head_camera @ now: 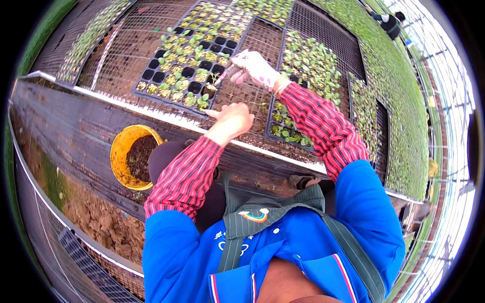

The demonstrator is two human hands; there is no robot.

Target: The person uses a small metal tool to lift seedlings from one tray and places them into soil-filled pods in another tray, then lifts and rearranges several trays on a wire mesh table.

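My left hand [234, 118] is bare, its back towards me. One of its digits reaches the front right corner of a black plastic seedling tray [166, 99]; the other fingertips are hidden beneath the hand. A white glove with pink blotches covers my right hand [254, 69], over the tray's right edge. Its fingers are pinched around a slim pinkish object [220, 78], too blurred to identify, which points down at the cells. Beside that tip stands a small green seedling [214, 77]. Some cells hold seedlings in pale, grainy medium, while others are dark and bare.
A yellow bucket [116, 157] with dark soil stands left of my knee. Wire mesh [261, 45] carries several more trays, including a seedling tray [308, 57] at right. The bench's white edge [273, 150] runs before me. Another person [390, 25] is far off at upper right.
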